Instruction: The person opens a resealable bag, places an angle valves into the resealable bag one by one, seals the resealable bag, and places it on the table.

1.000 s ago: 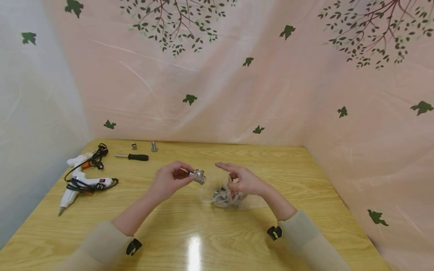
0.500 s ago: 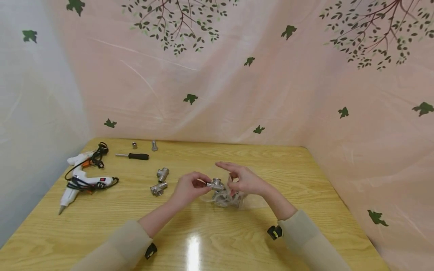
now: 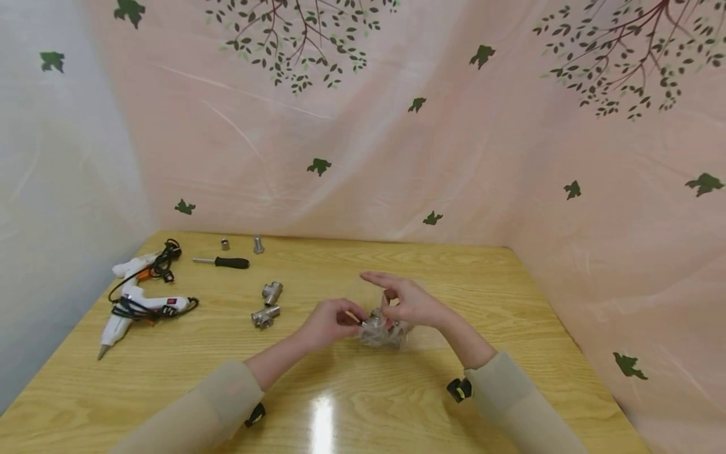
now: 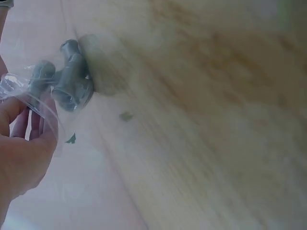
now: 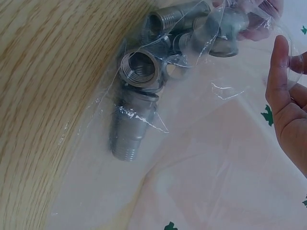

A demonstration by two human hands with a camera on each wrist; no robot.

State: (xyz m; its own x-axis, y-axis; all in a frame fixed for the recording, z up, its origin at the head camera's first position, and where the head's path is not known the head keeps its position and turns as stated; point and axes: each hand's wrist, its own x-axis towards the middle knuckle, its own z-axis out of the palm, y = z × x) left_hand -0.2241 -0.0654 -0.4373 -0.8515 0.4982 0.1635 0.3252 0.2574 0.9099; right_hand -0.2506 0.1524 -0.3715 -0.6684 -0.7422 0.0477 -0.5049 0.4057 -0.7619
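My left hand [image 3: 331, 325] pinches a metal tee pipe fitting [image 5: 225, 38] at the mouth of a clear plastic bag [image 3: 386, 337]. In the left wrist view, the bag's film lies over the fingers of that hand [image 4: 26, 153]. My right hand [image 3: 414, 304] pinches the bag's edge between thumb and forefinger, its other fingers stretched out. Several threaded metal fittings [image 5: 139, 69] show through the film in the right wrist view. Two more tee fittings [image 3: 272, 293] lie on the table, left of my left hand.
On the wooden table's [image 3: 499, 403] left side lie two white glue guns [image 3: 150, 308] with black cords. Behind them are a black-handled screwdriver [image 3: 229, 263], a small metal nut [image 3: 225, 244] and a bolt-like fitting [image 3: 258, 244]. A pink curtain [image 3: 363, 139] hangs at the back.
My left hand has carried the tee fitting right and down to the bag's mouth. Two tee fittings it hid earlier have come into view. My right hand has stayed in place.
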